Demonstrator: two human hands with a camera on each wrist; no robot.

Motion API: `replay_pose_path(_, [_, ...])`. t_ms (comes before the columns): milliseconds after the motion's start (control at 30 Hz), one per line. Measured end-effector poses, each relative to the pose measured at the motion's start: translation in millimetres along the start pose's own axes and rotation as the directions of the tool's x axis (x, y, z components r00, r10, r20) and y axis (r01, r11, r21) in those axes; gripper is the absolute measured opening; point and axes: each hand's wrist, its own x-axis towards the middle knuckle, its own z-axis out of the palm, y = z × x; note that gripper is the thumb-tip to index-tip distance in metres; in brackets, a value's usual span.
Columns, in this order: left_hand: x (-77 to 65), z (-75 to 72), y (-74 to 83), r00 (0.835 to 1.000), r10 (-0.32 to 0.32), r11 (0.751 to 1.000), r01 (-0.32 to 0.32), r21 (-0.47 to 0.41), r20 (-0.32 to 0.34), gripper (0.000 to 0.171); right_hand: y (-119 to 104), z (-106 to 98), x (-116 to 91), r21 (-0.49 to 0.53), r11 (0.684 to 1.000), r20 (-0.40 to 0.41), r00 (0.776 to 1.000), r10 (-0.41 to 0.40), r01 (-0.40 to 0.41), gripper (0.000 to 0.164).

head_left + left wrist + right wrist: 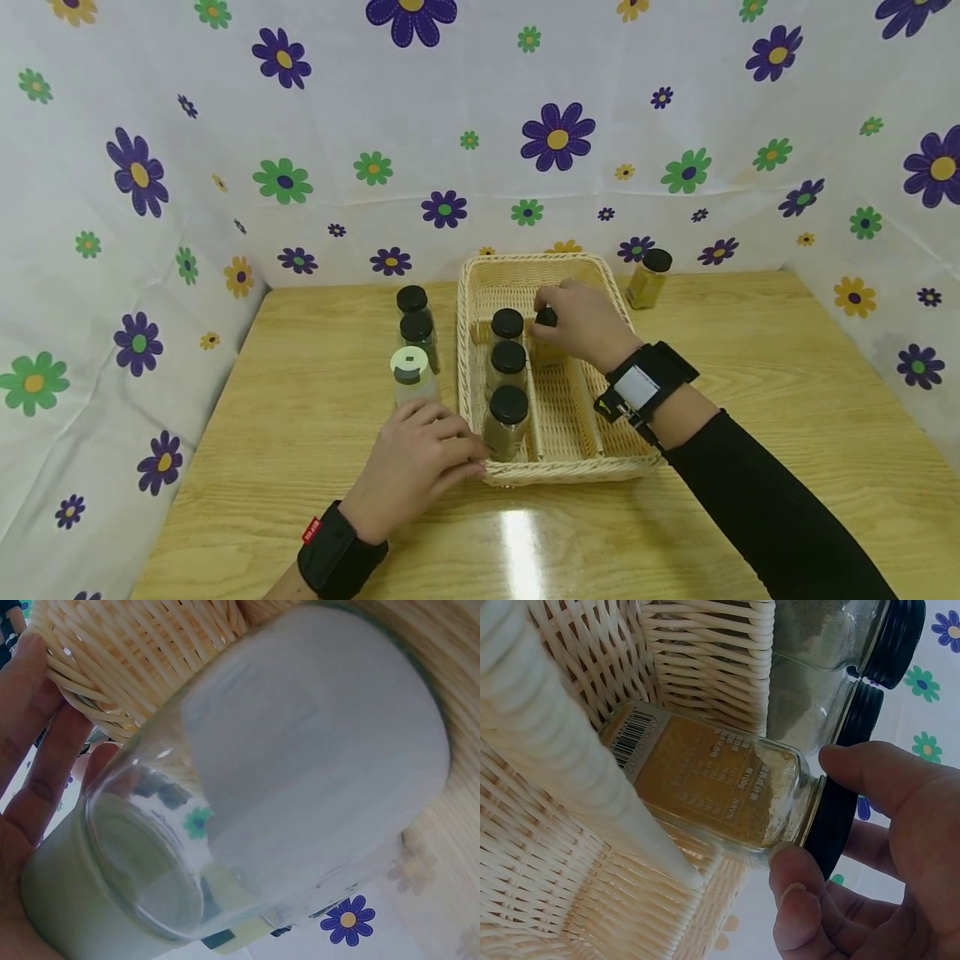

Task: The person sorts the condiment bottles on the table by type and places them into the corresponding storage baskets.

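Note:
My right hand [588, 321] pinches the black lid of a spice jar [712, 780] with yellow-brown powder. The jar stands in the middle lengthwise compartment of the wicker basket [570, 473]; its base is hidden behind a divider in the right wrist view. At the basket's front left corner, my left hand [416, 454] touches the rim with its fingers extended. Right beside that hand stands a clear jar [315, 735] with a pale green lid [411, 365] and a white label. Several black-lidded jars [507, 421] line the basket's left compartment.
Two more black-lidded jars [417, 329] stand on the wooden table [315, 392] left of the basket. Behind its right side stands a jar of yellow powder [647, 282]. Flower-patterned cloth [465, 108] hangs around the back and sides of the table.

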Motion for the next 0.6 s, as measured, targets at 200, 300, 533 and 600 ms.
replay_pose_path(200, [1.9,0.2,0.6,1.000,0.003,1.000,-0.003,0.000,0.000,0.011,1,0,-1,0.004,1.000,-0.005,1.000,0.018,-0.018,0.031])
replay_pose_path(300, [1.4,0.0,0.9,1.000,-0.004,1.000,0.004,0.000,0.002,0.011,1,0,-2,0.015,1.000,0.002,1.000,0.025,-0.025,0.035])
replay_pose_path(533, [0.0,0.5,1.7,1.000,-0.004,1.000,0.004,0.001,-0.003,0.010,3,-2,-9,0.035,0.999,-0.001,1.000,-0.002,0.002,0.044])
replay_pose_path(600, [0.3,0.6,1.8,1.000,-0.005,1.000,0.005,-0.001,-0.001,0.010,5,-5,-13,0.041,0.999,-0.014,1.000,-0.010,0.010,0.046])
